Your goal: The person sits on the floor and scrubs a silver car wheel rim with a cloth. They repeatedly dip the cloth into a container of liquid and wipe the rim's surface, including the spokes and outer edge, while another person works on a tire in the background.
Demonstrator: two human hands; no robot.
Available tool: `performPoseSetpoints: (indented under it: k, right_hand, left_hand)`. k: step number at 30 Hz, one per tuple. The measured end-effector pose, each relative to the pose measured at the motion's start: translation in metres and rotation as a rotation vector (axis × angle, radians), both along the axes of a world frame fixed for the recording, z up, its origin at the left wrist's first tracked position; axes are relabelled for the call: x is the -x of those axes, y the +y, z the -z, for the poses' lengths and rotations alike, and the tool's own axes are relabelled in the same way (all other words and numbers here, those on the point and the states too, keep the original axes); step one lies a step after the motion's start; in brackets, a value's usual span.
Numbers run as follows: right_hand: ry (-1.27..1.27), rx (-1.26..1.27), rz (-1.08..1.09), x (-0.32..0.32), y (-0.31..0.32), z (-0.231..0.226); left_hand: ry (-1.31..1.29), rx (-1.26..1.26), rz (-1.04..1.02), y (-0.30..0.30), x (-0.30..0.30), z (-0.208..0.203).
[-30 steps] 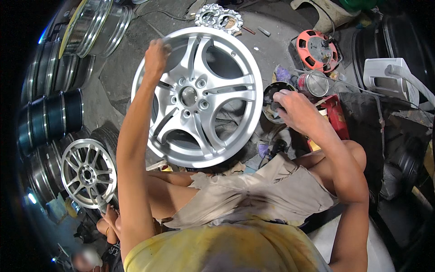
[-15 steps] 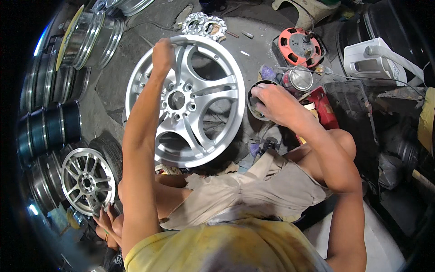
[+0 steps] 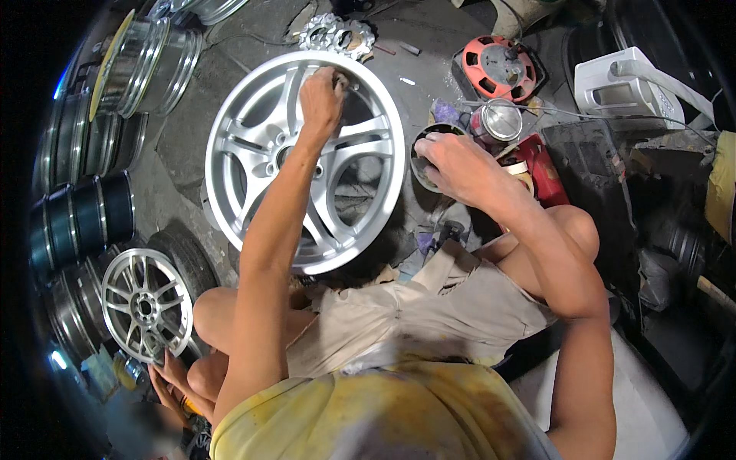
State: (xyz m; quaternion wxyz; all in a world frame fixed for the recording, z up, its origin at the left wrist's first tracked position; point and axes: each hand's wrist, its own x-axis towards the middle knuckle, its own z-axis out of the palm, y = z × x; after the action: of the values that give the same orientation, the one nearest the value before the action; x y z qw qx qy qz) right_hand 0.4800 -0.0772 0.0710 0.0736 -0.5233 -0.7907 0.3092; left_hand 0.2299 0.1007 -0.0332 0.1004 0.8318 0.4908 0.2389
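A large silver alloy wheel lies face up on the floor before me. My left hand is over its upper right part, fingers curled down by a gap between spokes. Whatever lies under those fingertips is hidden. To the wheel's right stands a small round open can. Bent fingers of my right hand reach over its mouth, close together. The can's contents and anything pinched there cannot be made out.
Right of the can are a lidded tin, a red container and a red-orange reel. Silver ring-shaped parts lie beyond the wheel. Rims stack at left, where another person's hands touch a smaller wheel.
My left hand has moved right from the wheel's upper left rim area to its upper right part. My right hand stays at the can. The whole view has shifted slightly.
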Motion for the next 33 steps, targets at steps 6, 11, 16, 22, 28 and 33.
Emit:
performPoseSetpoints:
  k: [6,11,16,22,28,33]
  right_hand:
    - [0.003,0.000,-0.054,0.009,-0.003,0.001]
    - [0.036,0.017,-0.039,0.014,-0.003,0.003]
    - [0.029,0.007,-0.023,0.012,-0.002,0.004]
    - [-0.034,0.044,-0.046,0.008,-0.005,0.004]
    - [-0.022,0.082,-0.040,0.003,-0.007,0.007]
    - [-0.011,0.010,-0.033,0.002,-0.009,0.009]
  left_hand:
    - [-0.188,0.224,-0.002,-0.031,-0.011,-0.002]
    - [-0.039,0.100,-0.321,0.014,0.002,-0.003]
    - [-0.110,0.097,-0.454,0.018,-0.011,0.004]
    - [-0.163,0.514,-0.159,-0.027,-0.014,-0.001]
    - [-0.431,0.311,0.112,-0.075,-0.026,-0.039]
    - [-0.321,0.221,0.156,-0.059,-0.043,-0.026]
